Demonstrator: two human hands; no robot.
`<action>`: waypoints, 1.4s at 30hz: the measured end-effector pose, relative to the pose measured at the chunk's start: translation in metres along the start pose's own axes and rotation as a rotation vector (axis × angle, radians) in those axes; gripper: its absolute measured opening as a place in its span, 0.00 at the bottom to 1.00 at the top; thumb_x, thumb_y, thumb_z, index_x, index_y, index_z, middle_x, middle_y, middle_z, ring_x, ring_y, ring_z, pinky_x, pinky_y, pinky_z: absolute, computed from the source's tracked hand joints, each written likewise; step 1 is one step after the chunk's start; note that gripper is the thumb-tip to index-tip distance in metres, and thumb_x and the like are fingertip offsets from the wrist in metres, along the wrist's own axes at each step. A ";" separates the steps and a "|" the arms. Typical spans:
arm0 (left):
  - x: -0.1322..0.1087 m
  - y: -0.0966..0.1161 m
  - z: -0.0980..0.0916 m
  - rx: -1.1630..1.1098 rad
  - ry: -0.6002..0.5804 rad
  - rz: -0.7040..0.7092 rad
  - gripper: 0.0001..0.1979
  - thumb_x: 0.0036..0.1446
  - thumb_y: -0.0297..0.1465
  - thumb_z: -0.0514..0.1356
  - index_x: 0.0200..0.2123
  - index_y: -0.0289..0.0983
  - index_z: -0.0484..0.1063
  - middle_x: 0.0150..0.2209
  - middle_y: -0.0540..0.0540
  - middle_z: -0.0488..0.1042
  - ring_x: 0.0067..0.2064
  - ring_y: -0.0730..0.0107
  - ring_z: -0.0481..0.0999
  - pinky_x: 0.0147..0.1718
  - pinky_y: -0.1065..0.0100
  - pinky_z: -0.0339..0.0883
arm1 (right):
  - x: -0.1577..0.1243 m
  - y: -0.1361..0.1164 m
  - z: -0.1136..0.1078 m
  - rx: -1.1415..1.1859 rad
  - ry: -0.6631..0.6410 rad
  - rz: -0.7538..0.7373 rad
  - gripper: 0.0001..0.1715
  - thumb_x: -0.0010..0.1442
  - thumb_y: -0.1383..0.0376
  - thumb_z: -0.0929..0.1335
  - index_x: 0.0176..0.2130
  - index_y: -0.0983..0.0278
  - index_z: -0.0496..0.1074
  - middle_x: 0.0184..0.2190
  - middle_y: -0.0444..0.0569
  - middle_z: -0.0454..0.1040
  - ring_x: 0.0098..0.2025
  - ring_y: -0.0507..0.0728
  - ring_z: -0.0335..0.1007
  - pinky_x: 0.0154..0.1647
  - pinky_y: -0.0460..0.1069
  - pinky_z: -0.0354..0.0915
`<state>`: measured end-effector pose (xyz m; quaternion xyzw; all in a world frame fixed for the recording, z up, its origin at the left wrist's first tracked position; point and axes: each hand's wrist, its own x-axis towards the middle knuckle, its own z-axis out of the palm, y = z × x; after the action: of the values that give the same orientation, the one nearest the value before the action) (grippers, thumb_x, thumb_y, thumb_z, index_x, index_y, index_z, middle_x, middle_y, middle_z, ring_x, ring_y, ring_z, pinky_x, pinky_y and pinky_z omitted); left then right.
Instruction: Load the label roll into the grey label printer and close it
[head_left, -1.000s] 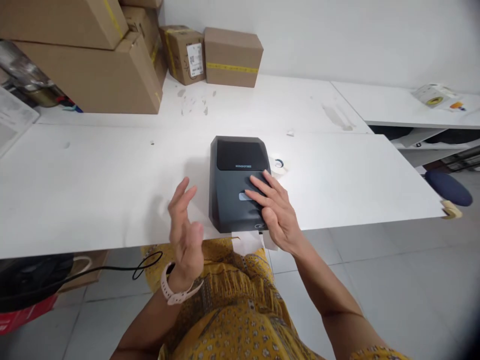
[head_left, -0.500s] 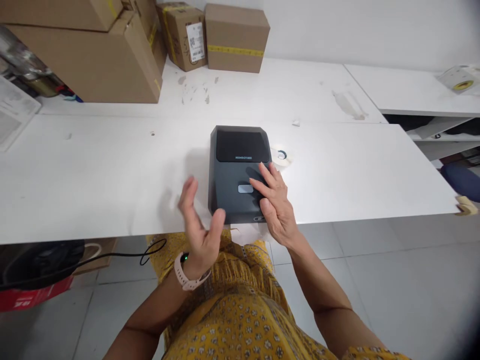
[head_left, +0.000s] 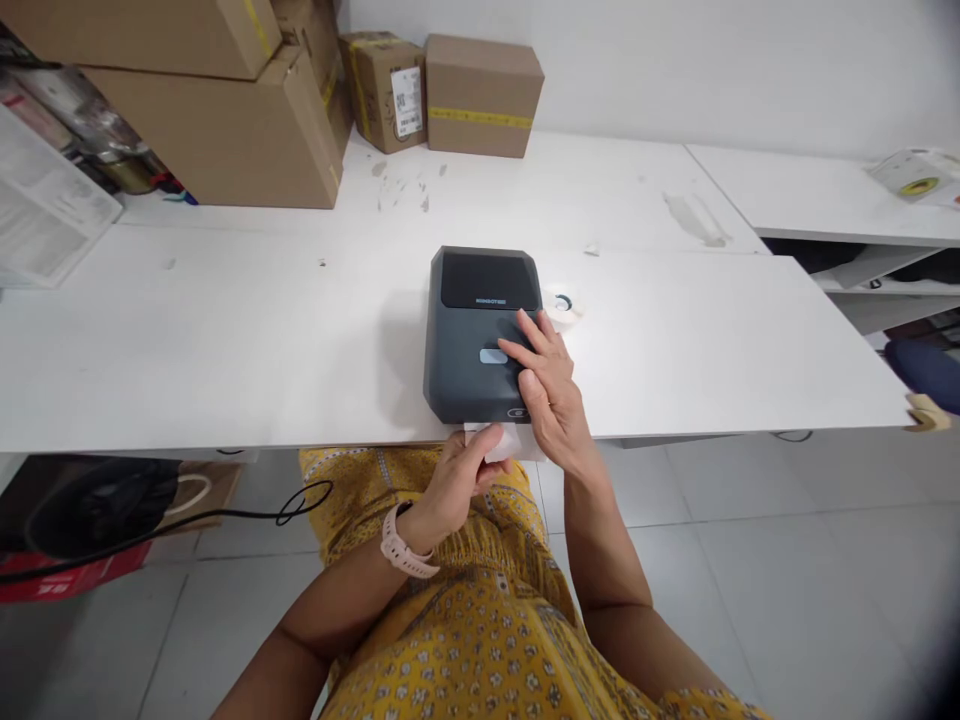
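Observation:
A dark grey label printer (head_left: 469, 375) with a black glossy window and a pale button sits at the table's front edge. White label paper (head_left: 506, 445) sticks out from its front, below the edge of the table. My left hand (head_left: 469, 470) pinches this paper, thumb on top and fingers beneath. Resting on the printer's right side, my right hand (head_left: 551, 385) has its fingers spread over the casing and holds nothing. Partly behind the printer, to its right, lies a white roll of labels (head_left: 570, 308).
Cardboard boxes (head_left: 480, 90) stand along the back left of the white table (head_left: 315, 340). A clear plastic container (head_left: 56, 190) is at the far left. Below the table hangs a black cable (head_left: 247, 508). At the far right another roll (head_left: 915, 180) lies on a shelf unit.
My left hand has moved from beside the printer down to its front and taken hold of the label paper. My right hand stays on the printer. The view has shifted slightly.

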<state>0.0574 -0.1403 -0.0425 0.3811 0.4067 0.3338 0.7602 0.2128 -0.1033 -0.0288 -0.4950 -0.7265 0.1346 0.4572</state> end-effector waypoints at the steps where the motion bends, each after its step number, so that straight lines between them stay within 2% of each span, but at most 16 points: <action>1: 0.002 -0.001 0.001 -0.011 0.035 -0.004 0.29 0.55 0.57 0.61 0.20 0.37 0.66 0.17 0.55 0.55 0.19 0.80 0.48 0.20 0.70 0.42 | 0.000 0.000 0.000 -0.001 -0.002 -0.003 0.23 0.75 0.58 0.57 0.63 0.49 0.67 0.73 0.44 0.60 0.78 0.60 0.43 0.76 0.72 0.43; 5: 0.005 -0.011 -0.005 0.122 0.140 0.122 0.29 0.56 0.55 0.63 0.20 0.37 0.64 0.20 0.53 0.60 0.24 0.76 0.59 0.26 0.70 0.56 | 0.001 -0.002 -0.001 -0.008 0.000 0.018 0.22 0.75 0.58 0.57 0.63 0.50 0.66 0.71 0.45 0.63 0.78 0.59 0.43 0.76 0.71 0.44; 7: 0.005 -0.012 -0.011 0.189 0.072 0.118 0.28 0.60 0.54 0.60 0.20 0.37 0.64 0.19 0.54 0.58 0.24 0.75 0.59 0.27 0.69 0.57 | 0.001 -0.003 -0.001 -0.009 0.008 0.026 0.20 0.75 0.59 0.57 0.61 0.50 0.67 0.70 0.45 0.64 0.78 0.59 0.45 0.76 0.71 0.45; 11: -0.002 -0.007 -0.026 0.348 -0.188 0.064 0.26 0.65 0.49 0.55 0.20 0.38 0.64 0.19 0.54 0.57 0.24 0.74 0.58 0.28 0.67 0.56 | 0.000 -0.002 -0.002 -0.092 -0.017 0.001 0.17 0.74 0.59 0.58 0.54 0.51 0.72 0.69 0.44 0.67 0.77 0.61 0.48 0.76 0.71 0.40; 14: -0.011 -0.010 -0.041 0.414 -0.203 0.110 0.23 0.65 0.46 0.55 0.23 0.37 0.68 0.21 0.52 0.63 0.26 0.72 0.62 0.29 0.67 0.58 | 0.001 -0.002 -0.005 -0.165 -0.039 -0.039 0.18 0.74 0.54 0.58 0.54 0.50 0.73 0.68 0.43 0.68 0.76 0.62 0.50 0.76 0.70 0.35; 17: -0.018 -0.018 -0.056 0.433 0.007 0.307 0.20 0.66 0.45 0.56 0.28 0.37 0.73 0.25 0.50 0.69 0.27 0.70 0.65 0.28 0.68 0.59 | 0.007 -0.006 -0.011 -0.217 -0.074 -0.052 0.21 0.74 0.50 0.57 0.53 0.49 0.73 0.68 0.41 0.68 0.76 0.63 0.49 0.76 0.71 0.27; 21: -0.015 -0.016 -0.062 0.443 0.455 0.762 0.18 0.69 0.37 0.54 0.28 0.38 0.73 0.25 0.50 0.68 0.27 0.70 0.67 0.29 0.67 0.60 | 0.019 -0.013 -0.018 -0.263 -0.133 -0.088 0.23 0.73 0.46 0.57 0.48 0.51 0.74 0.68 0.40 0.68 0.78 0.65 0.43 0.76 0.73 0.21; 23: -0.008 -0.008 -0.059 0.466 0.611 0.921 0.12 0.69 0.36 0.56 0.36 0.38 0.75 0.34 0.46 0.74 0.37 0.65 0.74 0.39 0.64 0.68 | 0.022 -0.014 -0.019 -0.273 -0.151 -0.099 0.22 0.72 0.46 0.58 0.47 0.52 0.74 0.68 0.41 0.69 0.78 0.66 0.43 0.75 0.74 0.21; 24: -0.004 -0.004 -0.056 0.493 0.636 0.952 0.10 0.68 0.36 0.57 0.43 0.39 0.76 0.43 0.43 0.76 0.46 0.61 0.76 0.47 0.60 0.70 | 0.021 -0.014 -0.018 -0.265 -0.155 -0.095 0.21 0.72 0.46 0.59 0.48 0.52 0.74 0.68 0.41 0.69 0.78 0.65 0.43 0.76 0.74 0.22; 26: 0.004 0.001 -0.051 0.542 0.581 0.924 0.20 0.69 0.37 0.56 0.61 0.40 0.70 0.62 0.39 0.70 0.64 0.53 0.68 0.63 0.51 0.62 | 0.015 -0.010 -0.015 -0.214 -0.154 -0.076 0.20 0.73 0.48 0.59 0.51 0.52 0.73 0.70 0.43 0.65 0.78 0.65 0.44 0.76 0.74 0.30; 28: 0.009 0.003 -0.048 0.545 0.469 0.833 0.28 0.71 0.38 0.54 0.71 0.44 0.58 0.72 0.40 0.58 0.73 0.54 0.56 0.71 0.50 0.52 | 0.003 -0.004 -0.012 -0.123 -0.118 -0.052 0.23 0.72 0.47 0.59 0.57 0.52 0.70 0.74 0.47 0.57 0.78 0.65 0.45 0.76 0.72 0.42; 31: 0.013 0.003 -0.046 0.514 0.393 0.782 0.29 0.72 0.39 0.52 0.74 0.47 0.53 0.75 0.45 0.52 0.76 0.56 0.50 0.74 0.54 0.47 | -0.016 0.004 -0.008 0.002 -0.023 0.011 0.32 0.72 0.44 0.56 0.67 0.51 0.61 0.77 0.48 0.47 0.78 0.66 0.43 0.74 0.70 0.54; 34: 0.018 0.014 -0.047 0.443 0.390 0.865 0.27 0.73 0.41 0.50 0.71 0.45 0.59 0.73 0.45 0.58 0.75 0.55 0.55 0.73 0.53 0.50 | -0.018 0.004 -0.012 0.054 0.017 0.045 0.38 0.71 0.41 0.54 0.73 0.48 0.51 0.78 0.45 0.42 0.79 0.66 0.39 0.75 0.69 0.52; 38: 0.038 0.045 -0.052 0.255 0.398 1.022 0.23 0.74 0.40 0.49 0.67 0.44 0.66 0.66 0.43 0.70 0.69 0.55 0.67 0.70 0.51 0.58 | 0.019 -0.003 -0.027 0.055 0.041 -0.065 0.42 0.69 0.37 0.53 0.74 0.48 0.49 0.78 0.45 0.44 0.79 0.68 0.39 0.77 0.71 0.44; 40: 0.055 0.059 -0.059 0.241 0.430 1.011 0.22 0.72 0.39 0.52 0.66 0.43 0.66 0.63 0.41 0.74 0.68 0.55 0.69 0.69 0.49 0.58 | 0.051 -0.004 -0.034 0.056 0.097 -0.154 0.42 0.68 0.36 0.53 0.73 0.47 0.50 0.77 0.45 0.47 0.78 0.70 0.43 0.76 0.71 0.47; 42: 0.075 0.067 -0.067 0.299 0.412 0.924 0.26 0.67 0.39 0.60 0.66 0.45 0.65 0.65 0.41 0.71 0.69 0.52 0.66 0.70 0.46 0.56 | 0.086 -0.003 -0.037 0.083 0.175 -0.229 0.39 0.68 0.37 0.55 0.72 0.43 0.51 0.76 0.43 0.50 0.77 0.70 0.46 0.74 0.71 0.54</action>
<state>0.0186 -0.0256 -0.0378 0.5515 0.3806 0.6404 0.3754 0.2324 -0.0421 0.0391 -0.3992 -0.7295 0.0679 0.5512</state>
